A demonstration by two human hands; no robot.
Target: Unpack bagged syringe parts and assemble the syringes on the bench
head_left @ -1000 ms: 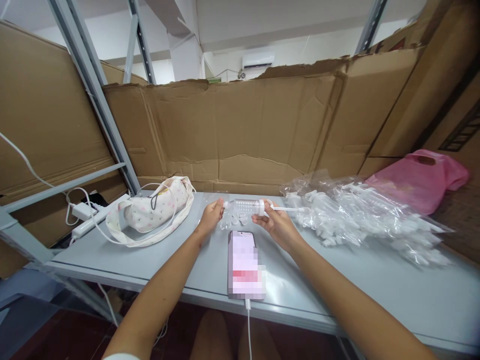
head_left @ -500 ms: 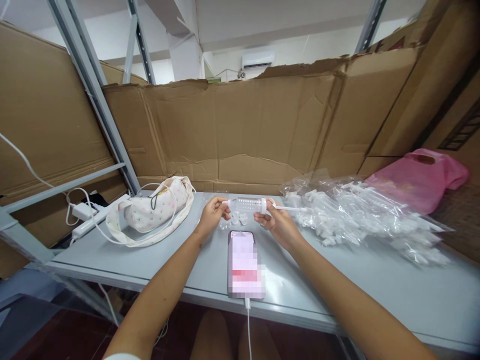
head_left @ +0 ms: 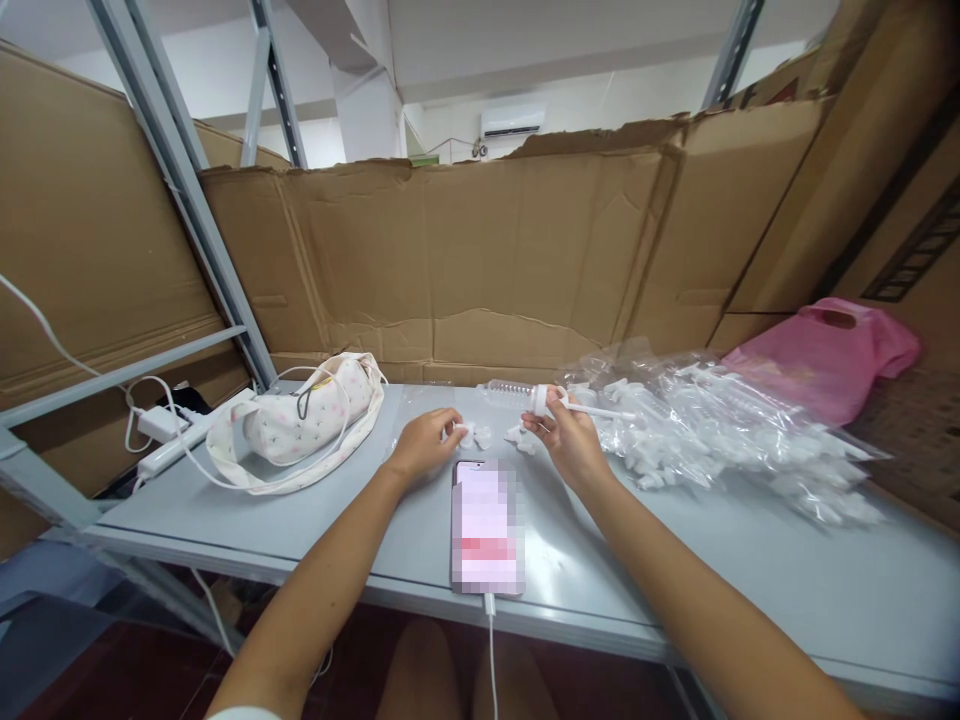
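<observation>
Pinching one clear cylinder (head_left: 514,395): right fingers (head_left: 547,430) | left fingers (head_left: 441,422): grip unclear | one phone (head_left: 484,525)

No lettering can be read: the phone screen (head_left: 484,510) is pixelated, the dark print (head_left: 916,252) on the cardboard (head_left: 941,325) illegible

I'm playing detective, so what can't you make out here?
All in the head view:
Phone screen: pixel blocks hide what it shows.
Left hand: too small to tell whether it touches the nearest white piece.
Clear bags: shiny wrinkles muddle the shapes inside.
Phone cable: the bottom edge cuts off its far end.
</observation>
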